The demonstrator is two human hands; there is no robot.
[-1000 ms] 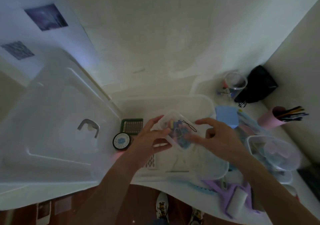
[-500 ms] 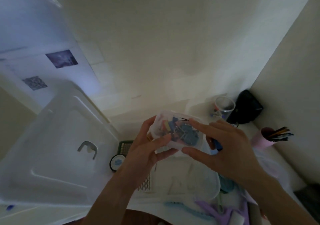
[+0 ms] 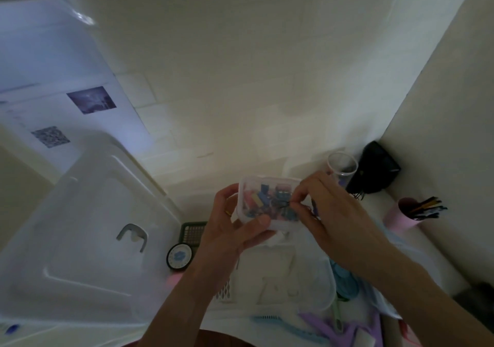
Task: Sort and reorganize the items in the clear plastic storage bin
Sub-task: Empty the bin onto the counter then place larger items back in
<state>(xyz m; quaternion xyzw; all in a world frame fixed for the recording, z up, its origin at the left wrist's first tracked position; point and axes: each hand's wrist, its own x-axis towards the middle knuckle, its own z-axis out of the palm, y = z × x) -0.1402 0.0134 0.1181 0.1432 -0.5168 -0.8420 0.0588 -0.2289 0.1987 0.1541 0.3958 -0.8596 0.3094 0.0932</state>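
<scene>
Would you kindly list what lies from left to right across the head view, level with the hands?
Bin lid → round dial → left hand → small clear box → right hand → pink cup.

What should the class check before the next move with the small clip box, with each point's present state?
1. Left hand grips the small box by its near side: ok.
2. Right hand pinches the black wire piece at the box top: ok.
3. Box held level: not ok, it tilts toward the camera.
4. Box lid on or off: cannot tell.
5. Bin under the hands, so dropped clips would likely land inside: ok.
6. Bin lid set aside on the left: ok.
</scene>
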